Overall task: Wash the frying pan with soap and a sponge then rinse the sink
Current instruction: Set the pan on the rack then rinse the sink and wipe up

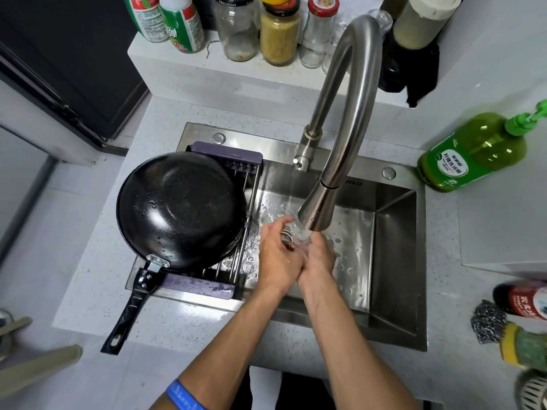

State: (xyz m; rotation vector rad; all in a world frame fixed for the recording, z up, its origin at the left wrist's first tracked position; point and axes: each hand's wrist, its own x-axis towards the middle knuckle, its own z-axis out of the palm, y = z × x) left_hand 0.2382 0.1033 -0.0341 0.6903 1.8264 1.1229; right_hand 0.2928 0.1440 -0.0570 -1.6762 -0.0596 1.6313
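The black frying pan (180,208) lies wet on a purple drying rack (207,287) across the left part of the steel sink (393,238), its handle (130,312) pointing toward me. Water runs from the steel faucet (340,119) onto both hands. My left hand (278,253) and my right hand (318,258) press together under the stream over the drain; neither holds anything. A yellow-green sponge (524,347) and a steel scourer (488,324) lie on the counter at the right. The green soap bottle (476,152) stands at the sink's back right corner.
Jars and bottles (278,34) line the raised ledge behind the sink. A red-labelled bottle (524,301) lies at the right edge. A sink strainer (532,392) sits at the lower right. A dark window frame (74,69) is at the upper left.
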